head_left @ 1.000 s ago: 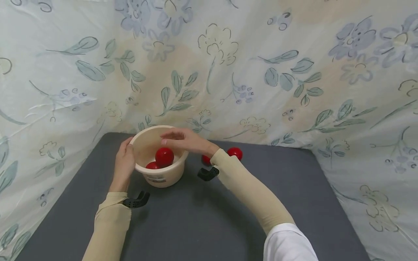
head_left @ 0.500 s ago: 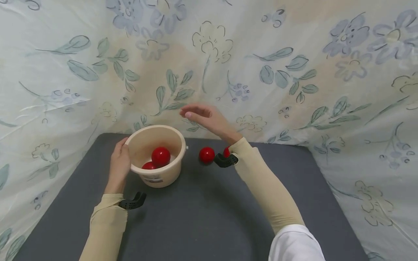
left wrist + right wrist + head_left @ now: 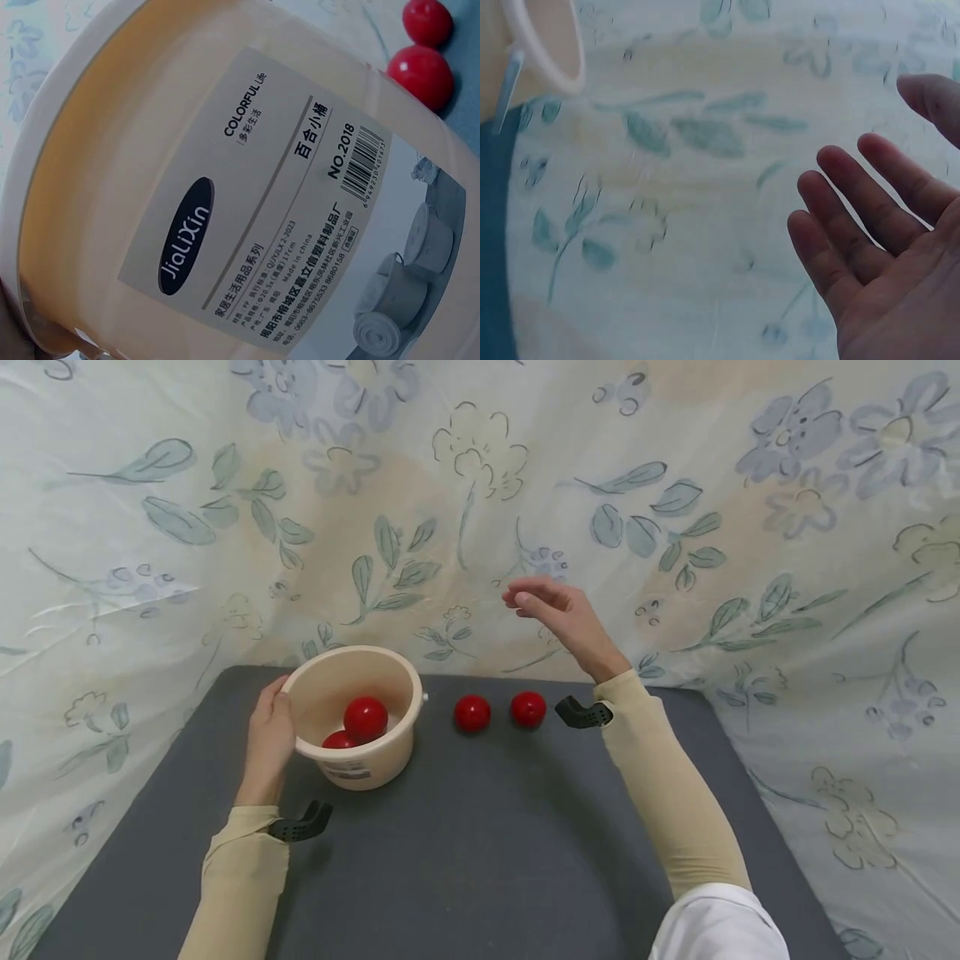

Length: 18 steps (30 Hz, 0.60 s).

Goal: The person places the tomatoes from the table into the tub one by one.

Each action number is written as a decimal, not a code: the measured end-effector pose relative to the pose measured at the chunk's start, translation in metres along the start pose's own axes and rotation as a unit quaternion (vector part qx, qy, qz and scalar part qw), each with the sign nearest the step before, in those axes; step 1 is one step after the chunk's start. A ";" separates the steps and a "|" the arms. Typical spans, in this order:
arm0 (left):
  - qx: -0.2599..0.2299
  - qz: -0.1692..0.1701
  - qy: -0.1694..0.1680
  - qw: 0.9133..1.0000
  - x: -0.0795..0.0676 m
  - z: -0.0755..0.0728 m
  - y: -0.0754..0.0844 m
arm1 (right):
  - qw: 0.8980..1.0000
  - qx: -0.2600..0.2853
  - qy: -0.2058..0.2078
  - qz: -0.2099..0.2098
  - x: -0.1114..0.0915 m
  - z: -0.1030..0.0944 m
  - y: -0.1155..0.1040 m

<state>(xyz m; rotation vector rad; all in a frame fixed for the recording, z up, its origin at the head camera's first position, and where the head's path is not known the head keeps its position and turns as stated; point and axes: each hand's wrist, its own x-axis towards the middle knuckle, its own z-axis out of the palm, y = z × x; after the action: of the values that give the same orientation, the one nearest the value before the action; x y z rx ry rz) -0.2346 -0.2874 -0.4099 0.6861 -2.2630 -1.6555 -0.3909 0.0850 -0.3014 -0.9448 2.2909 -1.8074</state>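
My left hand (image 3: 270, 735) grips the left side of a cream plastic bucket (image 3: 375, 768) by its rim. Two shiny round red things lie inside the bucket, the upper one (image 3: 366, 719) larger in view than the lower one (image 3: 339, 740), which the wall partly hides. They look like tomatoes or balls. To the right of the bucket, two more red round things (image 3: 472, 714) (image 3: 528, 709) stand on the table. My right hand (image 3: 562, 614) hovers above and right of these, holding nothing. Its fingers (image 3: 855, 202) are relaxed and spread in the right wrist view.
A dark grey table (image 3: 450, 860) lies under everything. Behind it and at both sides hangs a floral-patterned cloth (image 3: 480, 510). A printed label (image 3: 300, 187) covers the bucket's side in the left wrist view. A handle (image 3: 508, 90) hangs at the bucket's right side.
My right hand has left the bucket, rising and moving right past the two red things on the table, which now show fully. My left hand stays on the bucket rim.
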 end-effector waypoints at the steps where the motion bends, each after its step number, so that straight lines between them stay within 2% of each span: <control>1: 0.001 0.000 0.000 1.000 0.000 0.000 0.000 | 1.000 -0.002 0.008 0.008 -0.001 -0.004 0.005; 7: 0.006 0.002 0.002 1.000 0.002 -0.001 -0.002 | 0.997 0.016 0.059 0.055 -0.009 -0.009 0.043; 18: 0.009 0.006 0.003 1.000 0.002 -0.002 0.001 | 0.988 0.052 0.111 0.093 -0.027 0.002 0.112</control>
<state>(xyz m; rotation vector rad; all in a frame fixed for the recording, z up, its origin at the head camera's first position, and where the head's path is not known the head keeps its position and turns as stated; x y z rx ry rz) -0.2352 -0.2896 -0.4086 0.6786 -2.2765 -1.6271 -0.4145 0.1104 -0.4116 -0.5186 2.2887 -2.0146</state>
